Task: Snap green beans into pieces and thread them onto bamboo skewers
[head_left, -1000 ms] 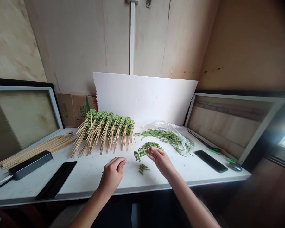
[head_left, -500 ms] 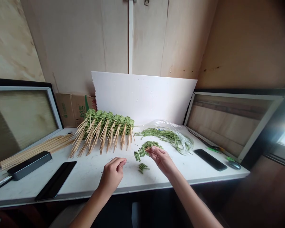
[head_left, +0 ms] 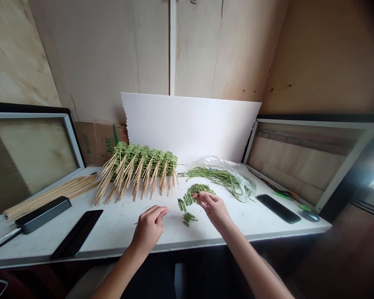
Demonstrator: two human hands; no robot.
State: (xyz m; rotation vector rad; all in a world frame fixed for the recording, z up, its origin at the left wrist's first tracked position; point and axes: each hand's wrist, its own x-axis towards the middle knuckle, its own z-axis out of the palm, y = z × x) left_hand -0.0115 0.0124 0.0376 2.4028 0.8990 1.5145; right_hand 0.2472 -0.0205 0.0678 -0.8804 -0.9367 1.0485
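My right hand (head_left: 214, 207) pinches the end of a thin wooden skewer (head_left: 194, 195). Short green bean pieces (head_left: 184, 202) are threaded side by side along it, held just over the table. Behind the skewer lies a heap of cut bean pieces (head_left: 202, 188), and a smaller group of pieces (head_left: 190, 218) rests nearer me. To the left, my left hand (head_left: 150, 224) is closed with thumb and forefinger together; anything between the fingertips is too small to make out. A large stack of filled bean skewers (head_left: 146, 160) stands behind it, bare stick ends pointing toward me.
Long uncut beans (head_left: 218, 176) lie partly in a clear plastic bag (head_left: 243, 182). Bare skewers (head_left: 54, 195) lie at left near a black box (head_left: 43, 214) and a dark flat panel (head_left: 77, 233). A black phone (head_left: 278, 209) and a mouse (head_left: 311, 215) sit at right. A white board (head_left: 190, 124) stands behind.
The view has shifted slightly, so everything appears a little further right. Both hands keep nearly the same pose, and the right still holds the bean skewer.
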